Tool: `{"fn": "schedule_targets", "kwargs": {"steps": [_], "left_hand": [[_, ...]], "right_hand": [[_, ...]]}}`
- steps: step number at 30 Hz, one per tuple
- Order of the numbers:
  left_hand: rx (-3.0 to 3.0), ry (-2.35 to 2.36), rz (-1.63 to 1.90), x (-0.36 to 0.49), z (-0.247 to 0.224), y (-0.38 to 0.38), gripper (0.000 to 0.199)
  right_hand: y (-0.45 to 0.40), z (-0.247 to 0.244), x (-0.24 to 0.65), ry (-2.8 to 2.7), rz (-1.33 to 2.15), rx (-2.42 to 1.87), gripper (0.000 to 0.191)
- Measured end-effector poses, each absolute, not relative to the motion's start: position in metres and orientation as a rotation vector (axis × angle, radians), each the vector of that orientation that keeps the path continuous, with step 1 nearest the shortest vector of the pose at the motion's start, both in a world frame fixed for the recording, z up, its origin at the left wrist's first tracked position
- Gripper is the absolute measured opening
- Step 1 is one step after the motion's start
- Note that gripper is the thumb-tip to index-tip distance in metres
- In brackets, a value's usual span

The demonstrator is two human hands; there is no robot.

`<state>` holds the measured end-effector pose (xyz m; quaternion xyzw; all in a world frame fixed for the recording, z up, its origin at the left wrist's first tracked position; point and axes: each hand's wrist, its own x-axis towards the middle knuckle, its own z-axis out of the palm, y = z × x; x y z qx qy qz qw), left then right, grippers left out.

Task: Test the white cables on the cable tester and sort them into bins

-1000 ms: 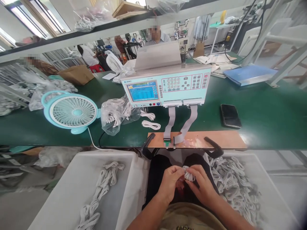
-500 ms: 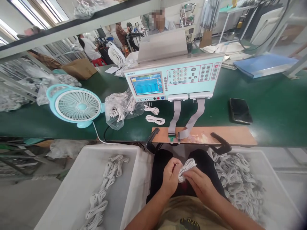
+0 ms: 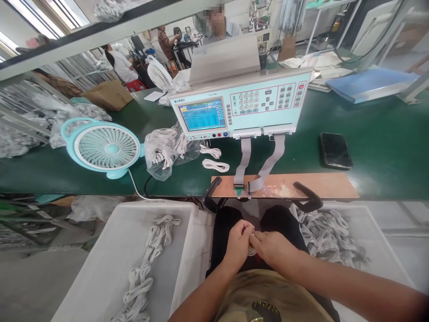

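Over my lap, my left hand is closed on a coiled white cable, with thumb and fingers pinched near its top. Against it, my right hand has its fingers closed on the same coil and covers most of it. Only the lower loops and a small white bit between the fingertips show. In front of the hands, a wooden board lies on the table edge with two grey ribbon cables running up to a tester with a lit screen.
White bins stand at the left and right, both holding coiled cables. On the green table are a blue fan, a bag of cables, two loose coils and a phone. A person sits beyond.
My right hand has turned and moved left over the coil, its forearm now further out to the right. The coil's upper loops, visible before, are now covered. The view has shifted slightly.
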<state>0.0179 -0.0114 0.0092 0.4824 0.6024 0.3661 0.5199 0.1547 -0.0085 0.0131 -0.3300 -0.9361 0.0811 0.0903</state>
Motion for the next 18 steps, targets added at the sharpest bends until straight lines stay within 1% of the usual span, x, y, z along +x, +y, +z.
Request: {"fn": "schedule_targets", "kwargs": {"steps": [3,5,8,11,13,16,18], "left_hand": [[1.085,1.427,0.866,0.018,0.007,-0.009,0.016],[1.035,1.413,0.864,0.017,0.006,-0.008,0.015],[0.95,1.383,0.901,0.015,0.007,-0.009,0.016],[0.916,1.334,0.967,0.011,0.006,-0.013,0.018],[0.895,1.304,0.986,0.01,0.005,-0.016,0.02],[0.871,1.294,1.014,0.011,0.003,-0.017,0.021],[0.895,1.291,1.037,0.014,0.003,-0.015,0.021]], "right_hand": [[-0.003,0.015,0.156,-2.881,0.326,-0.874,0.019],[0.0,0.015,0.159,-2.871,0.375,-0.804,0.017],[0.003,0.01,0.166,-2.78,0.38,-0.708,0.011],[0.003,0.003,0.172,-2.593,0.432,-0.692,0.016],[0.001,-0.002,0.175,-2.399,0.614,-0.767,0.015],[-0.002,-0.008,0.173,-1.997,0.98,-1.056,0.008],[-0.002,-0.011,0.169,-1.807,1.093,-1.215,0.012]]}}
